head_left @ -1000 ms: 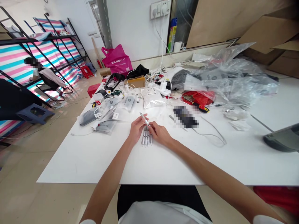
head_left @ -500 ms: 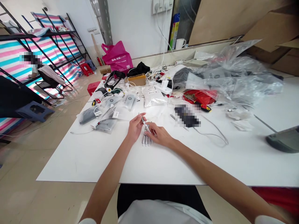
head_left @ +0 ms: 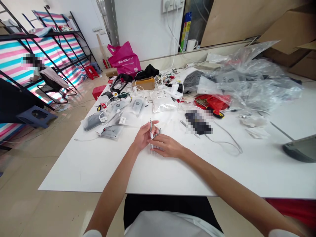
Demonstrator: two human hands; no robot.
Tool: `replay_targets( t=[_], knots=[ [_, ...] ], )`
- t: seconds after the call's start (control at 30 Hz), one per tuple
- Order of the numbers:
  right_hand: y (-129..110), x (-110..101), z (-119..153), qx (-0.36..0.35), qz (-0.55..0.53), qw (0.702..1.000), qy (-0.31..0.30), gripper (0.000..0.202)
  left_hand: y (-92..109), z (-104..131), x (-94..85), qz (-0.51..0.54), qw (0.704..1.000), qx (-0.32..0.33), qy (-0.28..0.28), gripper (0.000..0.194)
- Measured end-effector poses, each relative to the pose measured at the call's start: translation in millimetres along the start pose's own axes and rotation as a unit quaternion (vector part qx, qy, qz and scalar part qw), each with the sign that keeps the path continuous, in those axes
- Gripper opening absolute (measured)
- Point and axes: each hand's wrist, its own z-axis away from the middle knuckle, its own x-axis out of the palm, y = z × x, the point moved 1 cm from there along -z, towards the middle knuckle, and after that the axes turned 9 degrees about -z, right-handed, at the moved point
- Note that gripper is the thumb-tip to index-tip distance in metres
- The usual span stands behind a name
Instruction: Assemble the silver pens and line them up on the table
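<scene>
one big black metal rack (head_left: 61, 33) with striped cloth on it takes up the left background, with a person (head_left: 37, 72) seated in front of it. next biggest is the white table (head_left: 74, 174), pretty cluttered along the back half. far right corner has an open cardboard box (head_left: 288, 33), and to the left of that a heap of clear plastic bags (head_left: 261, 85) sprawls over the tabletop. pink tote bag (head_left: 125, 61) stands near the wall. smaller stuff: gray pouches (head_left: 111, 132) on the left, a white packet (head_left: 161, 102) in the middle, a red bag (head_left: 214, 101) right of it, and a blurred-out dark thing (head_left: 197, 121) nearer the front.

now the hands. left hand (head_left: 143, 135) has thumb and fingers pinched close around a pen, tip pointing up. right hand (head_left: 169, 146) is palm down, fingers stretched out toward the pen's lower end, and i honestly can't tell if they're gripping anything. a row of white pens (head_left: 153, 151) lies on the table partly hidden under those fingers. smallest of the lot is that single pen (head_left: 151, 129), white and gray, just above the row.
</scene>
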Motion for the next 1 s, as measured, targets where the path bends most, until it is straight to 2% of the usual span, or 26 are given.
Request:
replay_targets(
  t=[0.2,0.43,0.53,0.67,0.77,0.83,1.0],
  knots=[
    [-1,-1,1,0.030,-0.001,0.999,-0.016,0.041,0,0,1.1,-0.033,0.999,-0.009,0.004,0.039],
    [-1,-3,2,0.057,-0.020,0.998,-0.027,0.040,1,0,3.4,-0.057,0.998,0.012,0.024,0.044],
    [-2,-3,2,0.100,-0.058,0.993,-0.023,0.051,-3,1,5.6,-0.132,0.989,0.024,0.056,0.044],
    [-3,0,4,0.221,-0.097,0.970,0.017,0.030,-9,0,7.2,-0.233,0.969,0.041,0.066,0.040],
    [-1,2,3,0.293,-0.091,0.952,0.028,0.028,-11,-2,6.0,-0.256,0.963,0.050,0.070,0.038],
    [-1,2,2,0.312,-0.075,0.947,0.034,0.030,-11,-4,4.7,-0.244,0.965,0.049,0.077,0.037],
    [0,-3,-1,0.299,-0.054,0.951,0.060,0.031,-13,-6,4.2,-0.198,0.975,0.033,0.095,0.035]
  ],
)
